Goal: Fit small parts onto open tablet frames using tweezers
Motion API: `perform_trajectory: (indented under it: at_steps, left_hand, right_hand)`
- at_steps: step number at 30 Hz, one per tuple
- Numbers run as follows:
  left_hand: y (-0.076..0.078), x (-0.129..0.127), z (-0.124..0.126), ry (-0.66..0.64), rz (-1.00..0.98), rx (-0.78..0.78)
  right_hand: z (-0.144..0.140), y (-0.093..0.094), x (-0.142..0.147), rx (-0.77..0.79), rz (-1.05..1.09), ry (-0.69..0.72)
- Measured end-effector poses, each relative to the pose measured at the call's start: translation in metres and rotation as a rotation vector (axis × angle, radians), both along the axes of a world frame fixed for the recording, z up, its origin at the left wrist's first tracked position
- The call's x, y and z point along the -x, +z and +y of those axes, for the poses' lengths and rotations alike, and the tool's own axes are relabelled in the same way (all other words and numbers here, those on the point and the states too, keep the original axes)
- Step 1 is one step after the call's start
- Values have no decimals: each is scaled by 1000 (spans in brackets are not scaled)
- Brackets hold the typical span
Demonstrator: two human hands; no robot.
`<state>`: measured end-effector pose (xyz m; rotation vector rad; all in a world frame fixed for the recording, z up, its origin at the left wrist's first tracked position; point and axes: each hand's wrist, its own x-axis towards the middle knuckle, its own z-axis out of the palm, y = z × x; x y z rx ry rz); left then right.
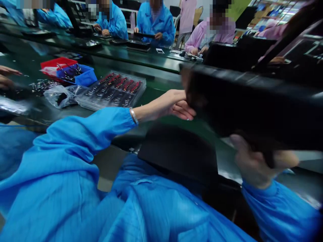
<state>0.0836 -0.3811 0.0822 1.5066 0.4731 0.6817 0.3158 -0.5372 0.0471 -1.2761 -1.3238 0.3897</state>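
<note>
A dark, flat, box-edged panel [254,107], blurred, is raised at the right above the bench [153,97], its far end running beyond the view. The right hand [261,164] is closed about its lower edge, thumb and fingers spread apart. The left hand [178,104], fingers loosely bent, reaches the panel's left end; whether it grips or merely touches cannot be told. A strip of smooth green bench top separates this hand from a clear, rigid plastic tray [87,105] with rectangular compartments of red and black parts. Left of the tray lie a crumpled transparent bag [59,97], a blue bin [87,76] and a red bin [58,62], both straight-walled. Below the left hand, a matte black sheet [176,151] with a rounded upper outline projects over the near bench edge, beside the blue cloth garment [151,201].
</note>
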Motion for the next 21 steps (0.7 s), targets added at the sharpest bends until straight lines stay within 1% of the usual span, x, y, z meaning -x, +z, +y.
perform_trajectory:
  at_steps: [2,3,4,5,7,9,12,15,18,21]
  left_hand:
    - [3,7,-20,-18,-52,-11]
    - [5,10,-29,-16,-60,-44]
    - [8,13,-36,1,-55,-97]
    - [11,15,-43,24,-46,-148]
    - [14,17,-52,80,-40,-211]
    - [12,16,-56,121,-48,-204]
    - [2,15,-54,129,-49,-93]
    - [-12,13,-47,122,-49,39]
    - [-21,10,-42,128,-29,136]
    - [-25,7,-39,149,13,192]
  right_hand:
    - [2,8,6,-172,82,-159]
    - [4,13,10,-234,145,-197]
    - [6,17,14,-250,217,-192]
    - [6,22,18,-221,285,-148]
    - [5,29,22,-90,399,-38]
    - [2,32,24,19,476,5]
    - [-2,30,21,129,490,34]
    - [-1,24,14,221,476,55]
    - [4,15,7,271,438,107]
    - [8,6,2,293,397,167]
